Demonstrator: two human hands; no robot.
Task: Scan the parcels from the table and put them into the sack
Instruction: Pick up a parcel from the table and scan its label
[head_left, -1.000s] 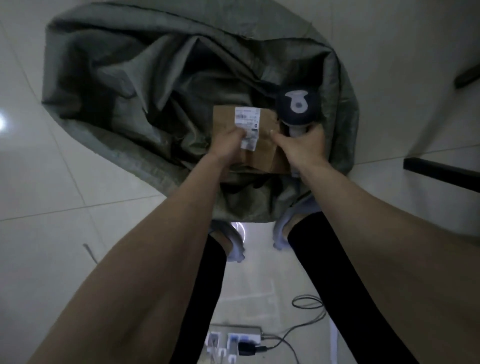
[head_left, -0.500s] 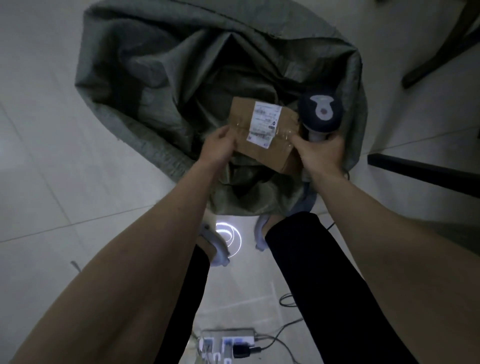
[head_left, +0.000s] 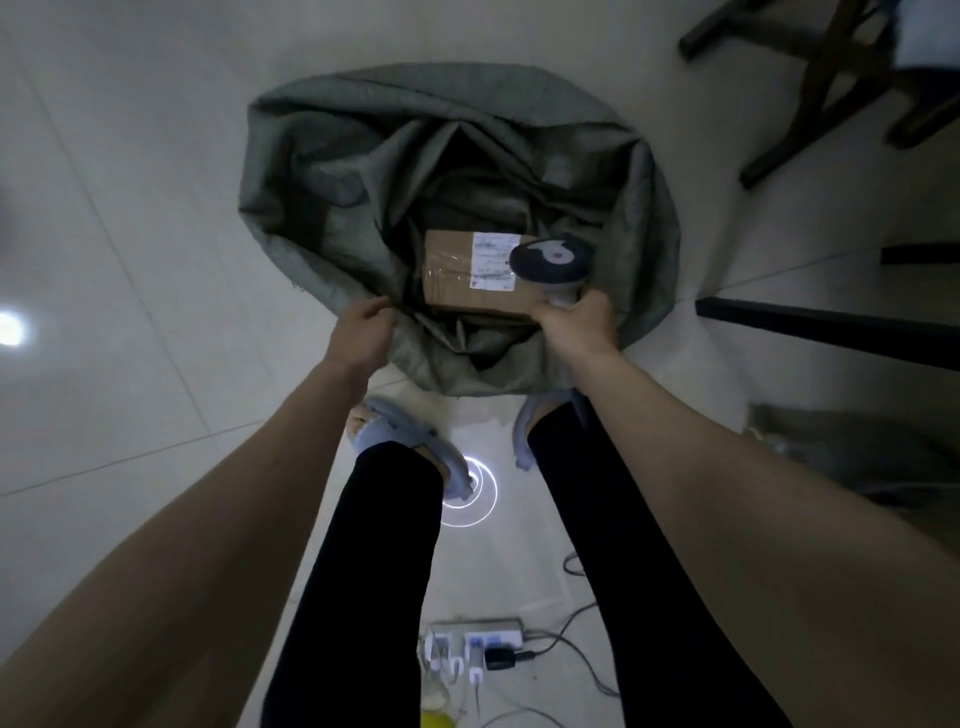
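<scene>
A grey-green woven sack (head_left: 322, 171) lies open on the tiled floor in front of my feet. A brown cardboard parcel (head_left: 452, 275) with a white label lies flat in the sack's mouth, label up. My left hand (head_left: 363, 332) is off the parcel and curled on the sack's near rim. My right hand (head_left: 576, 322) is shut on the handle of a dark handheld scanner (head_left: 550, 260), whose head hangs over the parcel's right end. My right fingers touch the parcel's near right corner.
Dark furniture legs (head_left: 831, 73) stand at the upper right and a black bar (head_left: 831, 327) juts in from the right. A white power strip (head_left: 478, 639) with cables lies behind my feet, which wear grey slippers (head_left: 410, 436). Bare tiles lie to the left.
My left hand has let go of the parcel and moved to the sack's rim. The parcel has dropped lower into the sack's mouth and lies flat. The view has pulled back.
</scene>
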